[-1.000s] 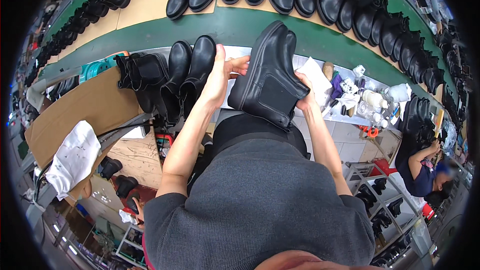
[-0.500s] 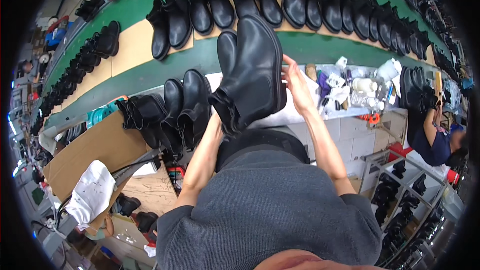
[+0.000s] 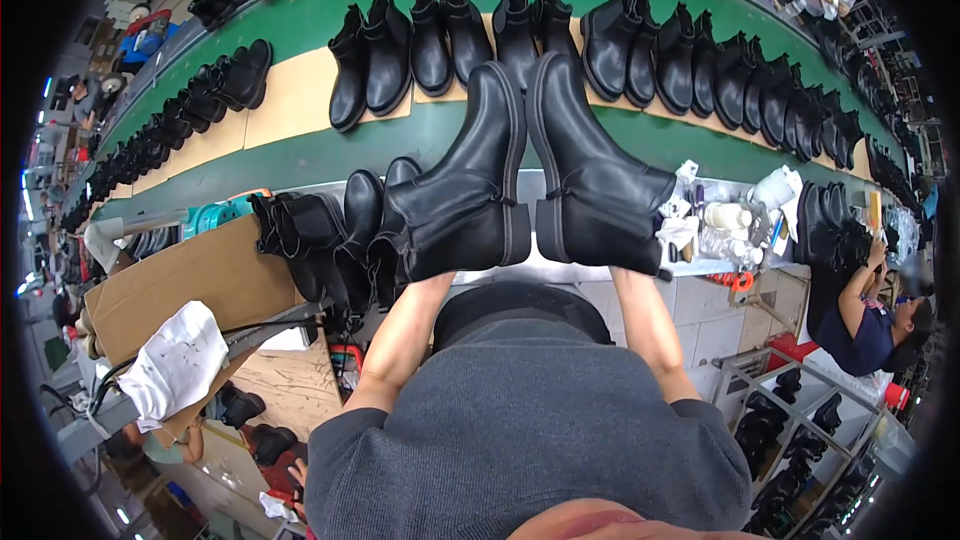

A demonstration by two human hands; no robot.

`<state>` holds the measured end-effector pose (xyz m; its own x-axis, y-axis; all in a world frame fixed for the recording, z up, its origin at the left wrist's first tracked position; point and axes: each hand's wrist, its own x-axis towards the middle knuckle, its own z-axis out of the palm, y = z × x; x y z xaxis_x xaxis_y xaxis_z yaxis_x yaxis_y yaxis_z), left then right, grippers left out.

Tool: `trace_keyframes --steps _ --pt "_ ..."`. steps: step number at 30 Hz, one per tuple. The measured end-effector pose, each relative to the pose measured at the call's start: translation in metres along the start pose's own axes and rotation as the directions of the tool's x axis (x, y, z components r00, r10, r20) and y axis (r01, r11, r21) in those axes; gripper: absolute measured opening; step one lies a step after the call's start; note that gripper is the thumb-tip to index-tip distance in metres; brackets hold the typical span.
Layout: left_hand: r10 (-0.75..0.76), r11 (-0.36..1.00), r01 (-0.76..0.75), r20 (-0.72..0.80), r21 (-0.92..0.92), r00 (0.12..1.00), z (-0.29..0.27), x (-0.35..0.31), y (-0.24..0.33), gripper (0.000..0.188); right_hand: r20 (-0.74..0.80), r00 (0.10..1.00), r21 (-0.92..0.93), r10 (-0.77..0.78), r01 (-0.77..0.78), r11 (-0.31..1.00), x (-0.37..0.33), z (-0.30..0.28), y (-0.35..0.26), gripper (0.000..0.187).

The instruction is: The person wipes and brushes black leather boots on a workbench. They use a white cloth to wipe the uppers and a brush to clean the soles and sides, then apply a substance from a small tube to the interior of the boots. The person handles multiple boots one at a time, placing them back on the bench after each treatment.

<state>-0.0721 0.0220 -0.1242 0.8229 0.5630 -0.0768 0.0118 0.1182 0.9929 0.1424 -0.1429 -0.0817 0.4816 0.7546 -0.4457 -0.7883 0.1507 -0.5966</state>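
Note:
Two black leather ankle boots are held up in front of me, toes pointing away and soles facing each other. My left hand carries the left boot (image 3: pixel 465 190), and my right hand carries the right boot (image 3: pixel 590 180). Both hands are hidden by the boots, so the fingers do not show. Only my left forearm (image 3: pixel 398 335) and right forearm (image 3: pixel 648 330) come into sight below them. The toes nearly touch, while the heels stand a little apart. Each boot has a thin strap round the ankle and a dark sole.
More black boots (image 3: pixel 345 70) stand in rows on cardboard strips along the green bench (image 3: pixel 300 155). Several boots (image 3: pixel 305 225) cluster at my left beside a cardboard sheet (image 3: pixel 190 270). White bottles (image 3: pixel 728 216) lie right. A wire rack (image 3: pixel 735 390) and another person (image 3: pixel 860 315) are farther right.
The two boots were together, overlapping, with my right hand's fingers by the sole. They are now apart, one on each hand, turned sole to sole. My right hand has gone behind its boot.

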Motion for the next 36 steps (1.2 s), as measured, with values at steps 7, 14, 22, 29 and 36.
trace_keyframes --steps 7,14,22,29,36 --pt "-0.228 0.747 0.203 0.042 -0.634 0.973 0.045 0.014 0.070 0.045 -0.040 0.994 0.099 0.100 -0.096 0.990 0.002 -0.021 0.028 0.066" --pt "-0.225 0.698 0.149 -0.017 -0.700 0.974 0.015 -0.009 0.020 0.048 -0.018 0.995 0.118 0.102 -0.099 0.988 0.004 -0.027 0.018 0.068" --pt "-0.260 0.962 0.258 -0.005 -0.092 0.966 -0.037 0.004 0.062 0.064 0.192 0.946 -0.661 -0.262 0.322 0.678 -0.003 0.021 -0.028 0.074" --pt "-0.126 0.985 0.152 0.276 -0.076 0.953 -0.043 0.017 0.099 0.087 0.030 0.987 -0.572 -0.160 0.149 0.807 -0.002 0.016 -0.039 0.067" --pt "-0.246 0.390 0.367 0.289 -0.844 0.925 0.003 0.030 0.101 0.063 0.102 0.992 0.002 0.068 -0.069 0.998 0.007 0.039 -0.044 0.039"
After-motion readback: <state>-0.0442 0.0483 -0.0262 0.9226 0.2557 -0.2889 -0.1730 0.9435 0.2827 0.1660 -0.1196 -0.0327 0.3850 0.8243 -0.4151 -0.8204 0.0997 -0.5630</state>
